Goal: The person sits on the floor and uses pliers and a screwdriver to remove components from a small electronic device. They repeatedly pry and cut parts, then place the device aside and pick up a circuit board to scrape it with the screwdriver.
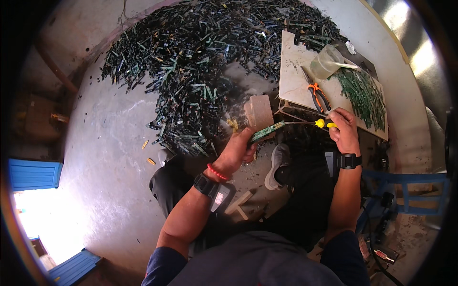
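Note:
My left hand (pixel 234 152), with a red bead bracelet at its wrist, is closed around a narrow green circuit-board strip (pixel 269 131). The strip tilts up to the right. My right hand (pixel 344 129) grips a screwdriver (pixel 320 123) by its yellow handle, and the thin metal shaft points left. Its tip meets the upper right end of the strip; whether it presses in, I cannot tell. Just beyond the strip stands a brick-like block (pixel 260 112). Orange-and-black pliers (pixel 318 95) lie on the board above my right hand.
A pale board (pixel 293 57) at the right carries a clear plastic cup (pixel 325 63) and a heap of green strips (pixel 365 97). A large pile of dark strips (pixel 191 57) covers the far floor. Blue chair (pixel 412 180) stands at the right, and cables run near it.

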`<state>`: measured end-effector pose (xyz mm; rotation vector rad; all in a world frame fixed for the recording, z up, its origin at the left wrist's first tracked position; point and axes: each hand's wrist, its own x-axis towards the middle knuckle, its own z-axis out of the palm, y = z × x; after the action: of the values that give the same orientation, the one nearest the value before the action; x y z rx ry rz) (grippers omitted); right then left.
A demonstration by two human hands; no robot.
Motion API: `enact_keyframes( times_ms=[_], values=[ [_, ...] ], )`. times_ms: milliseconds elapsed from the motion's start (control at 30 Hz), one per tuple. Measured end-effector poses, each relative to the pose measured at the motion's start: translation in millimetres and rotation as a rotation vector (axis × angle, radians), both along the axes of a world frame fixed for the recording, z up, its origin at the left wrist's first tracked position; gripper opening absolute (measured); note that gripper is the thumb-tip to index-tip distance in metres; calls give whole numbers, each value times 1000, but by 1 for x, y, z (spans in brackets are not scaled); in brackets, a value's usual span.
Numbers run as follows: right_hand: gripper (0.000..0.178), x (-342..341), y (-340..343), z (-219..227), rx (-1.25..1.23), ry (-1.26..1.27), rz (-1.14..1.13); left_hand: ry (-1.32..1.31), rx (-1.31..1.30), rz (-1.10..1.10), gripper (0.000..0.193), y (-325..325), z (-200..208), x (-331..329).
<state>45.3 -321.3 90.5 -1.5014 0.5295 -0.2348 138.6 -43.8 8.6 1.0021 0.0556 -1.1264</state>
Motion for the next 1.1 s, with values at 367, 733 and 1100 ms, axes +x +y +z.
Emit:
enact_keyframes(
  times_ms=[367, 733, 1100],
  values=[
    [21, -3, -1, 3, -116, 100, 220, -107, 67, -10, 35, 0, -4, -3],
    [23, 2, 12, -3, -67, 179, 350, -484, 85, -115, 26, 11, -13, -4],
    [23, -2, 11, -3, -220, 255, 716, -483, 104, -158, 23, 20, -11, -5]
  ],
)
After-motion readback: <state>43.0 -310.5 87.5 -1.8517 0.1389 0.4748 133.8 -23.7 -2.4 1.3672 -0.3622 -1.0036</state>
